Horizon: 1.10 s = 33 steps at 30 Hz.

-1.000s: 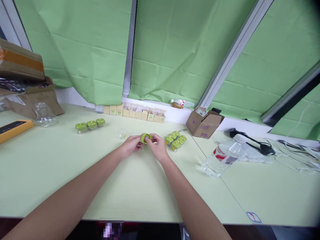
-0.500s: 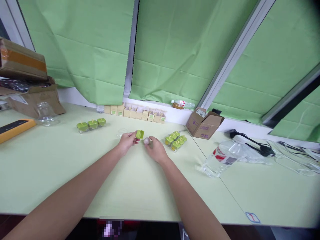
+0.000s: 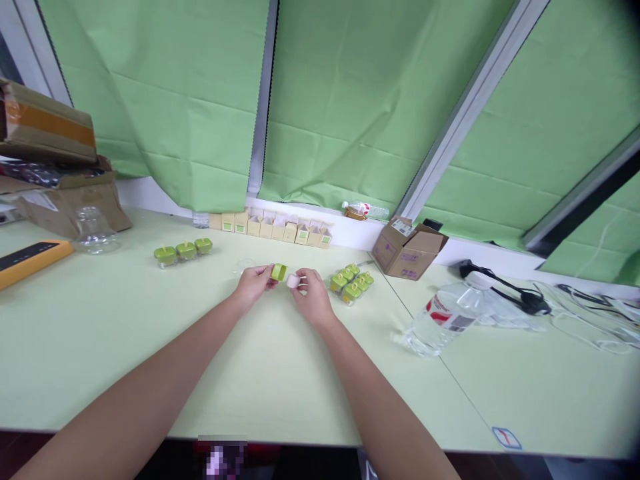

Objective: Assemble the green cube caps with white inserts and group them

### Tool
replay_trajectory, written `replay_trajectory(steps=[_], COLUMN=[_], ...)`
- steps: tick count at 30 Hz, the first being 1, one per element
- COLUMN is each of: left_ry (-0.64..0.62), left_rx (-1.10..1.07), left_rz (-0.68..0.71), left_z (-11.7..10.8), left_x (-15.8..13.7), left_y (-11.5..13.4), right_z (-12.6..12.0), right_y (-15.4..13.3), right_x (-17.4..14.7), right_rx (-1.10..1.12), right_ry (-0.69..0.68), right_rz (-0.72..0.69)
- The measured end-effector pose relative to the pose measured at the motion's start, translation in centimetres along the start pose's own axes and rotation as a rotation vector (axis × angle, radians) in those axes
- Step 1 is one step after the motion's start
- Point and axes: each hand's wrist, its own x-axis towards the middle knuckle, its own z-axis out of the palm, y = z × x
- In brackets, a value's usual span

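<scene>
Between the fingers of my left hand (image 3: 254, 285) is a small green lid (image 3: 279, 272), its hollow side turned to the right. My right hand (image 3: 313, 293) pinches a small whitish, rounded piece (image 3: 293, 281) close beside the lid, and a narrow gap seems to part the two. Behind my left hand lies a clear plastic piece (image 3: 244, 265), hard to make out. To the right of my right hand stands a cluster of green-lidded clear containers (image 3: 351, 283). Farther left is a row of three similar green-lidded containers (image 3: 184, 251).
Small cardboard boxes (image 3: 273, 227) line the table's back edge. An open carton (image 3: 409, 248), a large water bottle (image 3: 445, 317) and cables (image 3: 595, 310) are on the right. At left are a clear jar (image 3: 94, 232), a yellow-black device (image 3: 33, 261) and stacked cartons (image 3: 47, 127).
The whitish piece has turned in my right fingers, so another side of it shows. My left hand has tilted the green lid slightly. The containers on the table stay put.
</scene>
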Motion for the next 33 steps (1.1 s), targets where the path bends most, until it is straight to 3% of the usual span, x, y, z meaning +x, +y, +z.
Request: replay_trajectory(steps=[6,20,33], left_ry=[-0.056,-0.161,-0.124], left_rx=[0.008,-0.029,-0.035], left_rz=[0.094,0.195,0.172], left_z=[0.0,0.3,0.6], left_x=[0.2,-0.1,-0.6], left_y=[-0.4,-0.2,-0.1], right_z=[-0.2,0.5,0.8], right_y=[-1.7,-1.9,-2.8], right_x=[0.1,-0.1,-0.8], right_rx=[0.102,0.299,0.102], right_ry=[0.048,0.084,0.056], right_rz=[0.04,0.097,-0.107])
